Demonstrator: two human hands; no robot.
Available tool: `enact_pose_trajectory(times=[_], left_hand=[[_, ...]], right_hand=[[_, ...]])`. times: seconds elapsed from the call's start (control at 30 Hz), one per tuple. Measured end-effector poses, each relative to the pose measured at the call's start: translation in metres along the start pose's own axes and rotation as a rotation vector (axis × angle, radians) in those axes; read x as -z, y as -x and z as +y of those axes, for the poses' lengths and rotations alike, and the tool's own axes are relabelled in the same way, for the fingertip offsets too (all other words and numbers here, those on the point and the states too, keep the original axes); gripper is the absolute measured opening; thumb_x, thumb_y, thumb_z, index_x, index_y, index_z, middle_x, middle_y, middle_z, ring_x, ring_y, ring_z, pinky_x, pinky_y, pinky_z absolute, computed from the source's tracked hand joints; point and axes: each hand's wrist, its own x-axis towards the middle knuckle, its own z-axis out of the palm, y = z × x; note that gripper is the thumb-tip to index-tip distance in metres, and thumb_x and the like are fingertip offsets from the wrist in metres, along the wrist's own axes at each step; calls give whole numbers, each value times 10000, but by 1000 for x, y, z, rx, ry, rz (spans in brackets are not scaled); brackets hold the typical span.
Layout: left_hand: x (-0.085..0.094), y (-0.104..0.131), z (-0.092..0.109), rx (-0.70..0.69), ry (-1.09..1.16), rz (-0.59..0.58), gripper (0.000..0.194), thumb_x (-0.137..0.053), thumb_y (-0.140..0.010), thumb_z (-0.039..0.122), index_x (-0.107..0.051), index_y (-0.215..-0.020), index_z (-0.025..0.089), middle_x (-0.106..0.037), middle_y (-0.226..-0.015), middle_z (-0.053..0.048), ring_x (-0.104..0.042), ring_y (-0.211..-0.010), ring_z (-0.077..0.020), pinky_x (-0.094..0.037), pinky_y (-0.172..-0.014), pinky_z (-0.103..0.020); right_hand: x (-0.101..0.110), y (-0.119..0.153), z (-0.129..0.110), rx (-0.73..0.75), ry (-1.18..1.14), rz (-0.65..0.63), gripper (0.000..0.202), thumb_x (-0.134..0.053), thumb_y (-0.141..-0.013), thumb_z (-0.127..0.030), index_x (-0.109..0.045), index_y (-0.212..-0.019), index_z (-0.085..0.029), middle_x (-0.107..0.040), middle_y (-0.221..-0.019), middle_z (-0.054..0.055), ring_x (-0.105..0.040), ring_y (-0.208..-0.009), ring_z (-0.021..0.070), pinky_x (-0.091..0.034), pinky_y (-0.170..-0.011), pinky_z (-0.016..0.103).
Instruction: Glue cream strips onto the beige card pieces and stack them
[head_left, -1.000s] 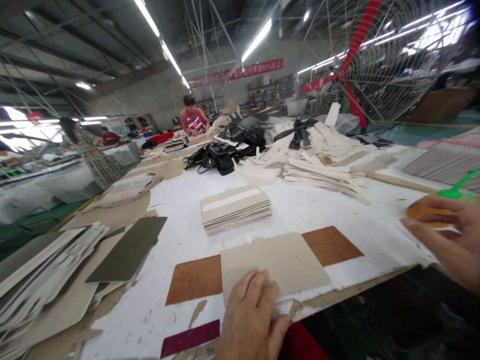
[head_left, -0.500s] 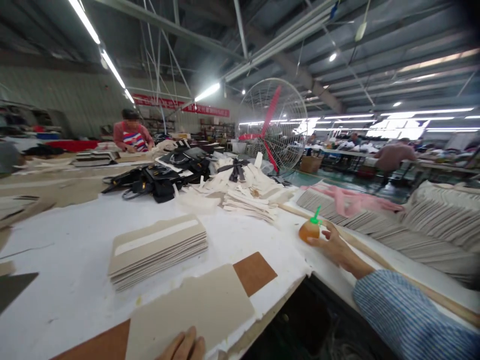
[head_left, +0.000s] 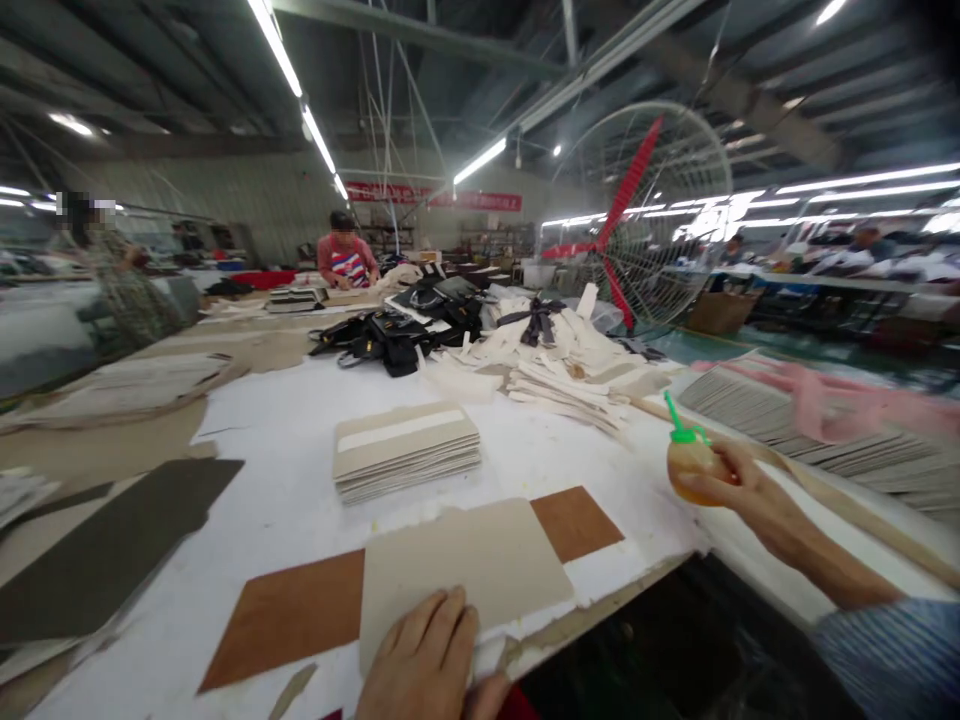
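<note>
My right hand [head_left: 739, 485] is wrapped round a round bottle [head_left: 691, 470] of amber liquid with a green nozzle, upright at the table's right side. My left hand [head_left: 427, 655] lies flat, fingers stretched out, on a beige panel [head_left: 465, 560] near the front edge. Brown pieces stick out on both sides of that panel, one on the left [head_left: 292, 615] and one on the right [head_left: 577, 522]. Behind it sits a stack of beige panels [head_left: 405, 450], the top one bearing a white strip.
Black bags [head_left: 390, 335] and cream scraps [head_left: 559, 370] are heaped at the back. Stacked grey sheets [head_left: 795, 430] with pink cloth lie at right, a dark sheet [head_left: 112, 545] at left. A large fan [head_left: 637, 220] and two people stand beyond.
The view has turned left and shows more of my left hand and the left brown piece. My right hand's fingers have closed round the bottle, which they were only reaching at before.
</note>
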Motion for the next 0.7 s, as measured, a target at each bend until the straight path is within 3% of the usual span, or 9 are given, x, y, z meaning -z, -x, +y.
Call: enact_pose_trajectory(times=[0.13,0.2,0.33,0.5,0.7], left_hand=[[27,-14,16,145,108,-88,411,-729,-1010,484,-739,-1299,191,-800,-1371,-96,-774,-1188,-319,-672,-992,-477],[33,-19,22,192,135,-115,416,-735,-1013,480,-740,-1301,180,-794,-1378,-108,-765,-1204,-329,-664,-1014,-501],[36,-21,25,219,162,-119,418,-748,-1012,483,-746,-1298,177,-792,-1379,-114,-758,-1210,-341,-659,-1021,-513],[35,-21,26,219,172,-110,436,-784,-986,477,-752,-1285,160,-799,-1364,-112,-753,-1203,-353,-666,-1002,-523],[35,-22,28,237,191,-128,429,-790,-985,482,-756,-1271,164,-796,-1362,-113,-743,-1215,-346,-650,-1030,-528]], right_hand=[[2,32,-37,-58,-116,-273,546,-836,-776,-555,-719,-1250,-311,-787,-1290,104,-728,-1219,412,-605,-996,428],[0,46,-54,-109,-186,-313,635,-873,-689,-555,-737,-1270,-337,-765,-1366,94,-684,-1298,447,-597,-1025,458],[-13,70,-79,-228,-370,-313,718,-913,-548,-610,-728,-1193,-356,-801,-1226,88,-732,-1153,443,-640,-888,466],[-27,85,-100,-333,-549,-357,665,-884,-646,-697,-679,-1124,-282,-783,-1024,93,-715,-831,318,-584,-620,348],[-38,84,-104,-248,-364,-358,701,-916,-570,-669,-660,-1085,-269,-794,-1017,80,-733,-945,350,-591,-781,402]])
